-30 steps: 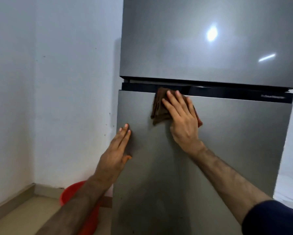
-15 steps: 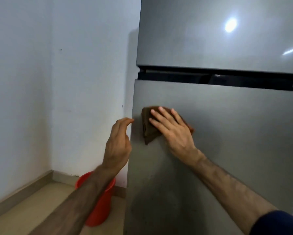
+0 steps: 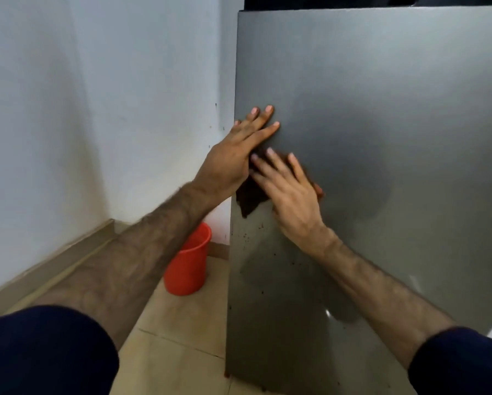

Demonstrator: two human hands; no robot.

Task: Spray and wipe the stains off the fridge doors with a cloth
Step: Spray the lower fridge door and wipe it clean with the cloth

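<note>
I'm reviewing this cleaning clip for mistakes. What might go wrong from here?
Dark specks sit below the cloth near the door's left edge; a short stroke may miss them. The right hand holds the cloth bunched, so it might smear. The left hand, flat on the lower door, may leave prints.

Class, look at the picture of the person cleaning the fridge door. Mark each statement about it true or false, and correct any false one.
1. The right hand presses a brown cloth flat against the lower fridge door. True.
2. The left hand holds a spray bottle. False: it lies open, fingers spread, on the door near its left edge.
3. A red bucket stands on the floor left of the fridge. True.
4. The door below the cloth is spotless. False: dark specks dot it there.
5. The cloth hangs from the door's top edge. False: it sits under the right hand, well below that edge.
</note>
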